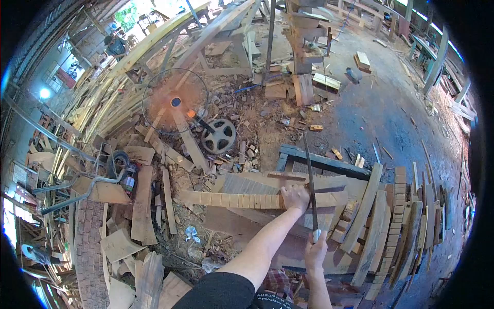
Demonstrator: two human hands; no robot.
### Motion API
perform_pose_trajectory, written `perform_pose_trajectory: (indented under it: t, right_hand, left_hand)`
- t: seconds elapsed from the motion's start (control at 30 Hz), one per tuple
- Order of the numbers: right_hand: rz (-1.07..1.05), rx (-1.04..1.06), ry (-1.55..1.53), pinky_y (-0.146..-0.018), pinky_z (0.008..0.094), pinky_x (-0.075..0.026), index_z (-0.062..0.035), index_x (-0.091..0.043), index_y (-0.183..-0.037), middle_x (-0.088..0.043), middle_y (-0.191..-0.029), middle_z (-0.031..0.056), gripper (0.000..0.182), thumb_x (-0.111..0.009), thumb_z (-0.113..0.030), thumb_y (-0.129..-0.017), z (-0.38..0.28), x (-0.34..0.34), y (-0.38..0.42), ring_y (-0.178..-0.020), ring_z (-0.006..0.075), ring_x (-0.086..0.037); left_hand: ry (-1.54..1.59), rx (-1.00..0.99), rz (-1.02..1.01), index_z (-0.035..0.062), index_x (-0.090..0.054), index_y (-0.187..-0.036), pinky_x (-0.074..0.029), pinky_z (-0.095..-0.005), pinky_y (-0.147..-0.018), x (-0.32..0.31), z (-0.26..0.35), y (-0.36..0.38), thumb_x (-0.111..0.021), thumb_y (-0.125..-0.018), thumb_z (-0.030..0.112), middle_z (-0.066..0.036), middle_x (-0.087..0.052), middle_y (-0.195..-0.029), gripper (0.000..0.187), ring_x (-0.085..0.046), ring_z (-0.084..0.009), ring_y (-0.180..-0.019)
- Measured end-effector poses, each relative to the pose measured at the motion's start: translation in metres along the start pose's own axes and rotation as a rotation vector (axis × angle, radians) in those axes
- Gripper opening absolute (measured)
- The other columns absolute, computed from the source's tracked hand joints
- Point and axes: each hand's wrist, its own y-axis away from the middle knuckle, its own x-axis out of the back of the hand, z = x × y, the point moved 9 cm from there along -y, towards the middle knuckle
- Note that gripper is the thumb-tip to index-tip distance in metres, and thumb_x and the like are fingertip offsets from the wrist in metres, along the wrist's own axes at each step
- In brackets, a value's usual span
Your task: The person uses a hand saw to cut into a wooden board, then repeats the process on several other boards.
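Observation:
A curved wooden board [231, 200] with many evenly spaced crosswise cuts lies across the work surface [221, 219] in front of me. My left hand [295, 198] rests on this board, its fingers curled and closed over it close beside the saw. My right hand [315, 249] is wrapped round the light handle of a handsaw [309, 170]. The long, dark blade points away from me and crosses the board just right of my left hand. Whether its teeth are in the wood cannot be made out.
Curved boards [368, 219] lean in a row at the right, one strip [397, 206] with similar cuts. A dark timber frame [324, 162] lies behind the surface. A spoked wheel [218, 136], a wheelbarrow [100, 189] and wood scraps lie leftward. A person [116, 46] is far back left.

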Motion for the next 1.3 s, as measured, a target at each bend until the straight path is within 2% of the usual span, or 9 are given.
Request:
perform_pose_trajectory:
  t: [0.07,0.17,0.2,0.4,0.53,0.63,0.87,1.13,1.3]
  right_hand:
    - [-0.027,-0.072,-0.036,-0.058,0.0471,-0.044,-0.0004,-0.045,-0.092,-0.055,-0.071,0.0232,0.021,-0.061,-0.013,-0.088,0.012,0.015,0.042,-0.070,0.0465,-0.057]
    - [-0.049,-0.176,-0.040,-0.061,0.0434,-0.046,-0.0014,-0.047,-0.096,-0.056,-0.076,0.0225,0.020,-0.060,-0.014,-0.088,0.025,0.038,0.113,-0.071,0.0442,-0.058]
    - [-0.083,-0.227,-0.044,-0.062,0.0430,-0.047,-0.0019,-0.048,-0.098,-0.057,-0.078,0.0229,0.020,-0.060,-0.014,-0.088,0.024,0.041,0.114,-0.072,0.0441,-0.058]
    - [-0.025,-0.132,0.015,-0.065,0.0491,-0.046,-0.0030,-0.050,-0.101,-0.060,-0.086,0.0247,0.024,-0.062,-0.020,-0.088,0.005,-0.004,-0.007,-0.084,0.0472,-0.057]
    - [0.002,-0.146,-0.051,-0.062,0.0506,-0.045,-0.0026,-0.049,-0.095,-0.058,-0.082,0.0243,0.023,-0.064,-0.017,-0.086,0.030,0.020,0.075,-0.079,0.0472,-0.057]
    - [-0.047,-0.209,-0.029,-0.061,0.0493,-0.045,-0.0024,-0.050,-0.097,-0.057,-0.081,0.0243,0.022,-0.064,-0.015,-0.085,0.034,0.041,0.128,-0.079,0.0464,-0.057]
    - [-0.023,-0.118,0.044,-0.064,0.0506,-0.046,-0.0041,-0.049,-0.105,-0.059,-0.087,0.0250,0.028,-0.062,-0.021,-0.087,0.015,-0.008,-0.004,-0.082,0.0454,-0.058]
    - [-0.014,-0.182,-0.043,-0.065,0.0487,-0.048,-0.0024,-0.051,-0.102,-0.061,-0.085,0.0219,0.027,-0.066,-0.016,-0.084,0.030,0.042,0.127,-0.078,0.0432,-0.060]
    - [0.020,-0.057,0.058,-0.063,0.0502,-0.048,-0.0029,-0.050,-0.109,-0.061,-0.086,0.0223,0.031,-0.062,-0.022,-0.088,0.004,-0.006,-0.012,-0.077,0.0433,-0.060]
  left_hand:
    - [0.002,0.002,0.132,0.0077,-0.071,-0.077,-0.035,-0.0452,-0.088,0.006,0.001,0.005,-0.046,-0.083,0.024,-0.015,-0.068,-0.085,0.031,-0.060,-0.0321,-0.092]
    - [-0.022,0.021,-0.089,0.0062,-0.071,-0.079,-0.034,-0.0461,-0.089,0.001,0.002,0.007,-0.041,-0.085,0.025,-0.018,-0.068,-0.089,0.036,-0.059,-0.0324,-0.092]
    - [-0.112,-0.024,0.081,0.0064,-0.070,-0.077,-0.033,-0.0470,-0.089,0.001,0.004,0.008,-0.041,-0.086,0.025,-0.017,-0.068,-0.087,0.036,-0.060,-0.0326,-0.088]
    - [-0.114,-0.079,0.097,0.0076,-0.070,-0.071,-0.040,-0.0422,-0.075,0.010,0.006,0.002,-0.048,-0.085,0.027,-0.015,-0.069,-0.079,0.033,-0.065,-0.0300,-0.078]
    - [-0.120,-0.070,0.035,0.0089,-0.072,-0.073,-0.040,-0.0425,-0.075,0.013,0.009,0.001,-0.048,-0.085,0.030,-0.013,-0.070,-0.079,0.034,-0.066,-0.0285,-0.078]
    - [-0.161,-0.050,0.052,0.0112,-0.071,-0.071,-0.037,-0.0413,-0.077,0.012,0.008,0.002,-0.048,-0.081,0.020,-0.011,-0.069,-0.076,0.026,-0.065,-0.0265,-0.076]
    - [-0.131,-0.074,0.007,0.0118,-0.072,-0.076,-0.037,-0.0428,-0.075,0.006,0.002,-0.002,-0.045,-0.083,0.025,-0.014,-0.069,-0.080,0.031,-0.066,-0.0295,-0.081]
    - [-0.071,-0.009,-0.073,0.0102,-0.072,-0.082,-0.038,-0.0440,-0.077,0.005,0.002,-0.005,-0.042,-0.085,0.028,-0.017,-0.069,-0.090,0.035,-0.066,-0.0311,-0.087]
    - [-0.116,-0.026,0.031,0.0111,-0.073,-0.075,-0.036,-0.0380,-0.079,0.006,0.000,-0.006,-0.046,-0.082,0.021,-0.013,-0.070,-0.081,0.030,-0.066,-0.0265,-0.082]
